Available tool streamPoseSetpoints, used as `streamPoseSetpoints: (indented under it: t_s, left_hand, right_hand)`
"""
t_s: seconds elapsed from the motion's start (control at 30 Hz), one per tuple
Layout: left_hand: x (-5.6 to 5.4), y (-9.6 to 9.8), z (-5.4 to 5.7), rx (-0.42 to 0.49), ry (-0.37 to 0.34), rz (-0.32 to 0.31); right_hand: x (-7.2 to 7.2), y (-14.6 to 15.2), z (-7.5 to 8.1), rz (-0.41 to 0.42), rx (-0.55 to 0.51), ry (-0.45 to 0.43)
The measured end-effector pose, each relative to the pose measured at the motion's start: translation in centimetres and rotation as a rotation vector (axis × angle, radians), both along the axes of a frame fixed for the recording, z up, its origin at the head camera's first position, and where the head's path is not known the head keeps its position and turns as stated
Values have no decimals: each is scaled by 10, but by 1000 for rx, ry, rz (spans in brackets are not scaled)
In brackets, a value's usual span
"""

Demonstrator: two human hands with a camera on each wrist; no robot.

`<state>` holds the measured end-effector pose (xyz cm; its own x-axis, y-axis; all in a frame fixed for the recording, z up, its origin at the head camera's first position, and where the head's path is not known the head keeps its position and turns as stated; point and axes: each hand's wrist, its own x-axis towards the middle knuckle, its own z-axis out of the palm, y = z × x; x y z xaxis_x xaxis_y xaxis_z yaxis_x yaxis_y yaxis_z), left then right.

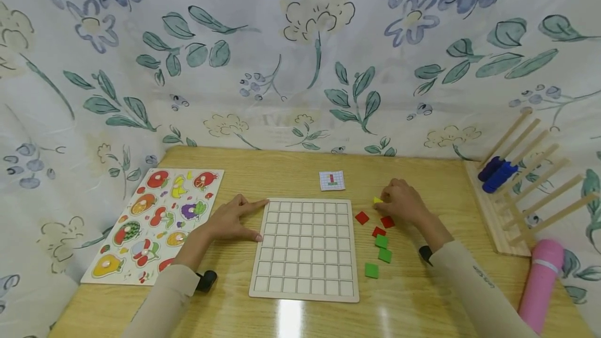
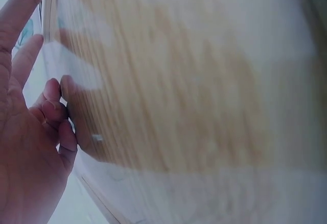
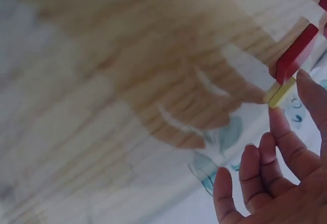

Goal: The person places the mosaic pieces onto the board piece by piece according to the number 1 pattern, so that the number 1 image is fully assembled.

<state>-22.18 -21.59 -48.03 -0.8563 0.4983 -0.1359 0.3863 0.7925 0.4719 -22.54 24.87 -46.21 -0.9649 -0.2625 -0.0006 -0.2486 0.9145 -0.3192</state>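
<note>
In the head view, a pale wooden grid board (image 1: 304, 249) lies flat on the table. My left hand (image 1: 228, 220) is at its left side, index finger stretched to the top-left corner and thumb against the left edge. The left wrist view shows that hand's other fingers (image 2: 53, 111) bent loosely. To the board's right, my right hand (image 1: 403, 200) pinches a yellow tile (image 1: 377, 200) between thumb and index finger, low over the table; the right wrist view shows this yellow tile (image 3: 281, 93) beside a red tile (image 3: 296, 54). Red tiles (image 1: 361, 217) and green tiles (image 1: 371, 270) lie between hand and board.
Behind the board lies a small printed pattern card (image 1: 332, 180). A fruit puzzle board (image 1: 155, 223) is at the left. On the right stand a wooden peg rack (image 1: 504, 213) with blue pieces and a pink cylinder (image 1: 542, 280). Floral cloth (image 1: 281, 67) hangs behind the table.
</note>
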Motion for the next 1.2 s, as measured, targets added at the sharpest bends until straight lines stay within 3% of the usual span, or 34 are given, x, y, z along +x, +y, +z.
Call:
streamPoseSetpoints:
  t_s: [0.43, 0.7, 1.0, 1.2]
  left_hand:
    - [0, 1, 0, -12, 10, 7]
    - [1, 3, 1, -9, -7, 21]
    - [2, -1, 0, -1, -15, 32]
    - [1, 0, 0, 7, -25, 27]
  right_hand:
    - [-1, 15, -3, 116, -178, -62]
    - [4, 17, -9, 74, -236, -58]
    - [10, -4, -5, 74, -333, 17]
    - [11, -29, -2, 108, -398, 9]
